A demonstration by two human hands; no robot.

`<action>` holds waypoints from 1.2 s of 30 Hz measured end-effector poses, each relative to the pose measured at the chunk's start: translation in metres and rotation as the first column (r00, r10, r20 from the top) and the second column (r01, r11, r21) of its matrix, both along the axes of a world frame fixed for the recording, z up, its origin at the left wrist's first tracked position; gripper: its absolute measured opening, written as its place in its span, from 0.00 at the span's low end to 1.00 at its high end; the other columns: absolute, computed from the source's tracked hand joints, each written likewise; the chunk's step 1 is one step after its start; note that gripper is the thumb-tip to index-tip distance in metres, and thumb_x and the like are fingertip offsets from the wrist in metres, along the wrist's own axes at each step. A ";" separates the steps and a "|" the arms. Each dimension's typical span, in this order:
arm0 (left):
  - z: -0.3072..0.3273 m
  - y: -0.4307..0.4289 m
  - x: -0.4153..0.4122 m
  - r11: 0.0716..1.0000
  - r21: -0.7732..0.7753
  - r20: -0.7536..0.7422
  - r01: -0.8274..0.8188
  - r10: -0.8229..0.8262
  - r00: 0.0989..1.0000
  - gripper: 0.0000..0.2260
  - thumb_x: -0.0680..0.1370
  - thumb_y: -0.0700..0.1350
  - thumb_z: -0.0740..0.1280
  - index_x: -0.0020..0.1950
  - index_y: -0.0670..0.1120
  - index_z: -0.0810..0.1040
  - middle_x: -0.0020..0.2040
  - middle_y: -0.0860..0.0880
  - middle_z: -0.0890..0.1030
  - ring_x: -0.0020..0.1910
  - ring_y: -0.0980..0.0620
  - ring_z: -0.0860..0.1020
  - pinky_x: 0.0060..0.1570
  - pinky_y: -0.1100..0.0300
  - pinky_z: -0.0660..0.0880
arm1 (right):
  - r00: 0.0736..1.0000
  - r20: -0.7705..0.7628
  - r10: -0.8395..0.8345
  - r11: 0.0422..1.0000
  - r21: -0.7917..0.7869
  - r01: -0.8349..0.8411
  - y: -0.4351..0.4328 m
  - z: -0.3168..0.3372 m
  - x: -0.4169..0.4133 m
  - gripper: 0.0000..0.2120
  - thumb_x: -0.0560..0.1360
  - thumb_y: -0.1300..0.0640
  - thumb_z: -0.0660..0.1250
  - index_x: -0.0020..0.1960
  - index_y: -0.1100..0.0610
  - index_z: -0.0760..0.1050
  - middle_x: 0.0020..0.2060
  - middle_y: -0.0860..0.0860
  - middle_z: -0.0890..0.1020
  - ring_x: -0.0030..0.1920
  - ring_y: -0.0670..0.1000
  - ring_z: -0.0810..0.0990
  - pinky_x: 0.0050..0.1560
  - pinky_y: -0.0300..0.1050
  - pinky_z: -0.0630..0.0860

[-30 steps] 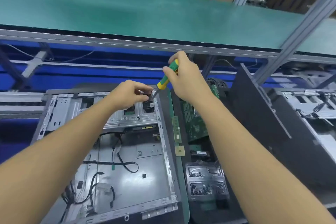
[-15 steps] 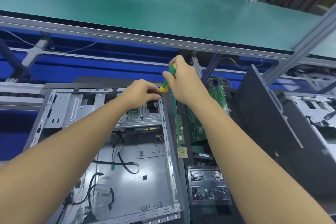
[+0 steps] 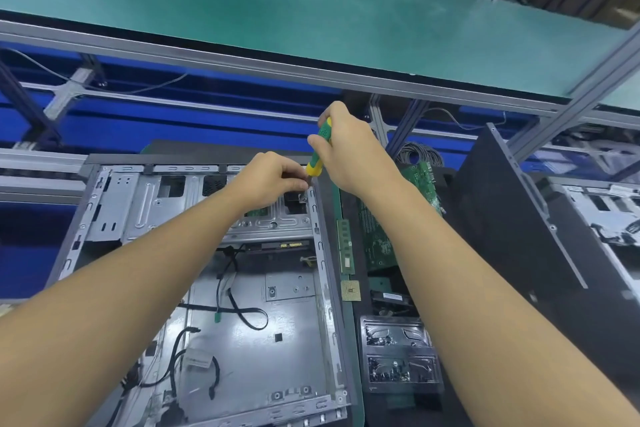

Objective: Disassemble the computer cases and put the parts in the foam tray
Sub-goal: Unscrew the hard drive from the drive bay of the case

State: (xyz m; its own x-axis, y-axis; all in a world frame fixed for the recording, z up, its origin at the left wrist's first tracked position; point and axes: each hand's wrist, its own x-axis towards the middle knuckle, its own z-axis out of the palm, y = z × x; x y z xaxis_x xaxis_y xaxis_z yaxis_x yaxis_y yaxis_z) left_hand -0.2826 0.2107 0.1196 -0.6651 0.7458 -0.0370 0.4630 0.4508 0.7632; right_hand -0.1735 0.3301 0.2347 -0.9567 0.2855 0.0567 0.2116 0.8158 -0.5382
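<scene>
Green matting covers the long shelf point(image 3: 311, 10) across twelve o'clock. Below it, the open computer case point(image 3: 263, 340) lies flat on the bench from six to nine o'clock, bare metal with loose black cables point(image 3: 242, 312) on its floor. A dark side panel point(image 3: 502, 218) leans at three o'clock. Between panel and case sits the black foam tray point(image 3: 358, 307), at five o'clock, already holding a circuit board point(image 3: 377, 239), a memory stick point(image 3: 346, 246) and a small chip point(image 3: 350, 290).

Both hands meet at the case's one o'clock corner. The right hand point(image 3: 353, 156) has its fingers clamped round the green and yellow handle of a screwdriver point(image 3: 317, 163), which tilts down to seven o'clock. The left hand point(image 3: 273, 180) has its fingers bunched together, pinching what looks like the blade near its tip; the screw itself is hidden.

Judging by that tilt, the tip could ride out of the screw head and jab the left fingers or chew the head. A freed screw could also drop among the cables.
</scene>
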 end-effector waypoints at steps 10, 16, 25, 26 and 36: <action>0.003 0.003 0.001 1.000 -0.008 0.026 -0.018 0.018 0.999 0.08 0.76 0.48 0.73 0.55 0.51 0.86 0.46 0.57 0.84 0.50 0.60 0.80 0.54 0.63 0.72 | 1.000 -0.010 -0.007 1.000 0.015 0.007 0.003 0.000 -0.003 0.12 0.83 0.54 0.61 0.62 0.59 0.66 0.45 0.53 0.77 0.38 0.52 0.75 0.32 0.41 0.68; -0.001 0.000 0.000 1.000 0.009 0.031 -0.022 0.022 0.999 0.05 0.76 0.47 0.74 0.51 0.54 0.86 0.41 0.64 0.83 0.46 0.68 0.79 0.47 0.72 0.69 | 0.997 0.034 0.066 0.995 0.074 -0.068 0.002 0.001 -0.005 0.11 0.82 0.53 0.64 0.60 0.58 0.68 0.44 0.52 0.76 0.36 0.49 0.73 0.31 0.43 0.66; 0.016 -0.054 0.016 0.980 -0.173 0.519 0.098 0.006 0.855 0.05 0.79 0.44 0.68 0.46 0.44 0.81 0.37 0.45 0.81 0.27 0.54 0.74 0.23 0.62 0.69 | 0.934 0.281 0.219 0.968 0.055 -0.243 0.007 0.021 -0.015 0.06 0.79 0.60 0.66 0.52 0.50 0.73 0.50 0.49 0.77 0.43 0.53 0.81 0.48 0.55 0.80; 0.016 -0.062 0.023 0.940 -0.274 0.618 0.205 0.009 0.786 0.08 0.80 0.46 0.68 0.47 0.42 0.81 0.38 0.45 0.82 0.28 0.54 0.76 0.22 0.63 0.70 | 0.927 0.298 0.227 0.968 0.036 -0.248 0.007 0.023 -0.016 0.07 0.78 0.62 0.66 0.51 0.50 0.73 0.48 0.49 0.78 0.42 0.53 0.83 0.48 0.56 0.81; -0.057 -0.080 0.091 0.933 -0.229 0.927 -0.279 0.296 0.229 0.45 0.62 0.69 0.75 0.72 0.47 0.69 0.66 0.42 0.77 0.60 0.44 0.79 0.55 0.49 0.78 | 0.959 0.280 0.051 0.862 0.472 -0.184 -0.006 0.019 -0.029 0.15 0.86 0.54 0.52 0.71 0.55 0.66 0.43 0.57 0.73 0.39 0.57 0.71 0.38 0.52 0.73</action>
